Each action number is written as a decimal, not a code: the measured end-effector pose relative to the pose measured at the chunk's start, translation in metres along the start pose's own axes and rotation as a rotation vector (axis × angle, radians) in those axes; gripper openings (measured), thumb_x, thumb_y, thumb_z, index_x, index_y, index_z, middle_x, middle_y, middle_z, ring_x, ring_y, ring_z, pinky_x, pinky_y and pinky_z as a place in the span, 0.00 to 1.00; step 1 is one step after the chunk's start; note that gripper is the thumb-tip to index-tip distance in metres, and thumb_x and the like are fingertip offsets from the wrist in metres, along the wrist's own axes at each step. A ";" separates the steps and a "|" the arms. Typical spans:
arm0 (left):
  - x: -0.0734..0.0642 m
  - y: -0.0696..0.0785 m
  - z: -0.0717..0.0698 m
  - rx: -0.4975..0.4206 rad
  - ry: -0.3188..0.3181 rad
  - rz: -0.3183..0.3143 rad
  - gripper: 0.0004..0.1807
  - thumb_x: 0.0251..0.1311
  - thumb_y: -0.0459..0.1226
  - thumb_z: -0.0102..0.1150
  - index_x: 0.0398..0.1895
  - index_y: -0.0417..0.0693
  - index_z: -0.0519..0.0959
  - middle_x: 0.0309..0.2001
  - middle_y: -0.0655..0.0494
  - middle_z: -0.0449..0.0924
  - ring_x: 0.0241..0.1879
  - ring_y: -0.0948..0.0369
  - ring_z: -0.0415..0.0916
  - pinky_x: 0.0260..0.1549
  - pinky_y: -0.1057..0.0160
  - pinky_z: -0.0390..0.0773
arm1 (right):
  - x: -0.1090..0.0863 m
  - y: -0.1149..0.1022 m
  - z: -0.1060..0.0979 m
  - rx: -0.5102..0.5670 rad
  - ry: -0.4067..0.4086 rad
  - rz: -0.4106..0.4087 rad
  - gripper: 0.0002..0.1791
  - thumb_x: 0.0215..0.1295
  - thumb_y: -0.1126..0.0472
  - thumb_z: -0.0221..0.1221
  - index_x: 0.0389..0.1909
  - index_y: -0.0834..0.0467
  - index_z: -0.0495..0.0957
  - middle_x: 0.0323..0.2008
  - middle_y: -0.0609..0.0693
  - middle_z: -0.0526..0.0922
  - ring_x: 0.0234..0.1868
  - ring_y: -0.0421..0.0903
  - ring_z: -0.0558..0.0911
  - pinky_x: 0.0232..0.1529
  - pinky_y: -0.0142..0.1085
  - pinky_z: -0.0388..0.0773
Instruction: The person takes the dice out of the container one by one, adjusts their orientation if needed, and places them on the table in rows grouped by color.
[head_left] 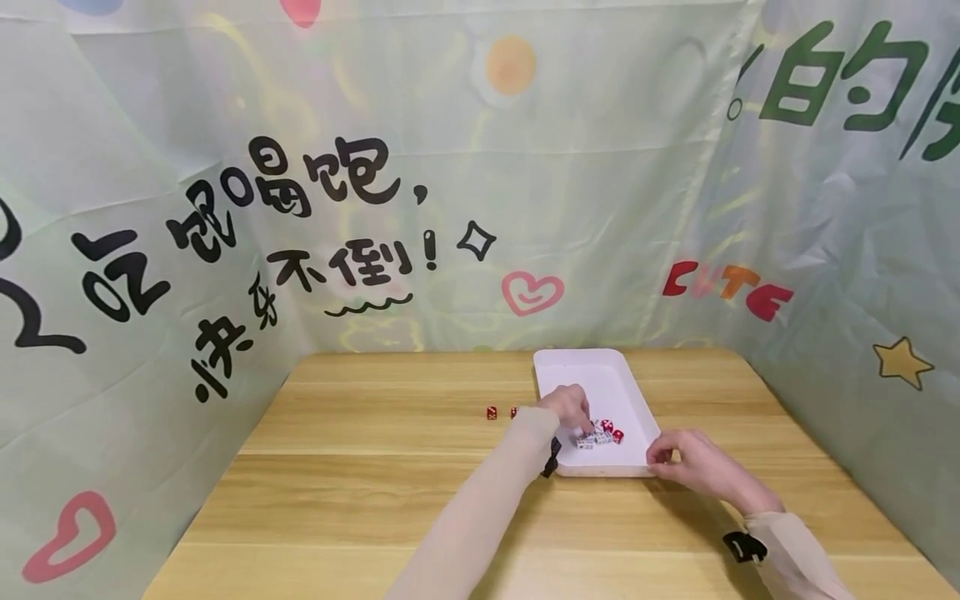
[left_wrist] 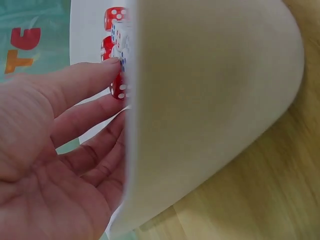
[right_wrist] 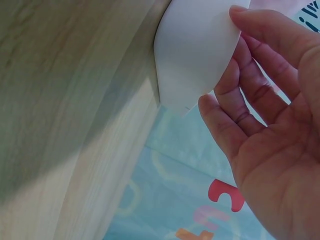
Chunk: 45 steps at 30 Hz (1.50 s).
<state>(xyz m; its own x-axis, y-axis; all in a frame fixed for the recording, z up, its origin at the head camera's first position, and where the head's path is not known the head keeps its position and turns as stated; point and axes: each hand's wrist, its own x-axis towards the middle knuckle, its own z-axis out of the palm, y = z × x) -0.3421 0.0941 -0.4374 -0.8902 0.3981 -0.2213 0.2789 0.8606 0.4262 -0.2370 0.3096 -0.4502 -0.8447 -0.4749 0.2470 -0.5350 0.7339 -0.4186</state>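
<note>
A white tray (head_left: 600, 379) lies lengthwise on the table with a cluster of red and white dice (head_left: 600, 437) near its front end. My left hand (head_left: 567, 406) reaches over the tray's left side, fingers down among the dice. Between its thumb and index finger is a red die (left_wrist: 118, 88), partly hidden by the tray wall (left_wrist: 210, 110); white dice (left_wrist: 119, 35) lie close beyond. At the front right corner, my right hand (head_left: 693, 458) holds the tray's edge, thumb on the rim and fingers curled against the outer wall (right_wrist: 195, 55).
Outside the tray, to its left, a red die (head_left: 491, 412) lies on the wooden table (head_left: 360, 475), with another red die (head_left: 514, 412) partly behind the left sleeve. Printed cloth (head_left: 600, 183) hangs along the back and both sides of the table.
</note>
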 end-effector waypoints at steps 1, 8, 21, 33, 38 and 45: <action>0.001 0.000 0.000 0.002 0.000 0.004 0.05 0.54 0.41 0.71 0.29 0.53 0.85 0.30 0.62 0.81 0.33 0.66 0.73 0.37 0.68 0.74 | 0.000 0.000 0.000 0.001 0.002 0.001 0.10 0.53 0.66 0.69 0.24 0.47 0.81 0.25 0.34 0.76 0.29 0.31 0.72 0.31 0.32 0.73; 0.005 0.000 0.002 0.008 0.007 0.019 0.04 0.55 0.41 0.71 0.30 0.53 0.85 0.31 0.63 0.80 0.33 0.66 0.71 0.36 0.69 0.72 | 0.000 -0.001 -0.002 -0.010 0.015 0.014 0.11 0.53 0.66 0.68 0.24 0.46 0.80 0.25 0.34 0.76 0.29 0.32 0.72 0.31 0.32 0.72; -0.004 -0.007 -0.001 0.021 -0.003 0.095 0.04 0.58 0.40 0.67 0.33 0.51 0.86 0.32 0.61 0.82 0.33 0.65 0.73 0.35 0.69 0.73 | -0.001 0.001 0.002 0.003 0.010 -0.003 0.10 0.53 0.66 0.69 0.24 0.47 0.81 0.25 0.34 0.77 0.29 0.31 0.72 0.30 0.32 0.74; 0.002 -0.026 -0.004 -0.093 0.202 0.252 0.03 0.54 0.42 0.69 0.30 0.54 0.87 0.25 0.69 0.82 0.29 0.70 0.74 0.32 0.75 0.71 | -0.002 0.000 0.001 -0.008 0.022 0.003 0.11 0.53 0.66 0.69 0.24 0.46 0.81 0.25 0.34 0.78 0.29 0.29 0.72 0.31 0.31 0.74; 0.001 -0.034 -0.005 -0.152 0.283 0.280 0.05 0.56 0.43 0.65 0.30 0.54 0.85 0.27 0.67 0.81 0.29 0.71 0.74 0.31 0.75 0.72 | -0.001 -0.001 -0.001 -0.007 0.041 -0.020 0.11 0.52 0.67 0.70 0.24 0.48 0.81 0.25 0.35 0.78 0.29 0.28 0.71 0.31 0.32 0.75; -0.009 -0.056 -0.010 -0.323 0.280 0.313 0.05 0.58 0.41 0.61 0.31 0.51 0.82 0.27 0.64 0.80 0.27 0.70 0.75 0.30 0.73 0.75 | 0.000 0.000 -0.001 -0.005 0.029 -0.008 0.11 0.52 0.67 0.69 0.24 0.47 0.80 0.25 0.34 0.77 0.29 0.29 0.71 0.31 0.32 0.74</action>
<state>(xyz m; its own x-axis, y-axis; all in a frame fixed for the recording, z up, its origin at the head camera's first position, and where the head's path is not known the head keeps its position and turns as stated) -0.3534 0.0392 -0.4503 -0.8563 0.4824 0.1842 0.4614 0.5547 0.6924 -0.2366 0.3099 -0.4496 -0.8403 -0.4669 0.2755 -0.5421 0.7324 -0.4120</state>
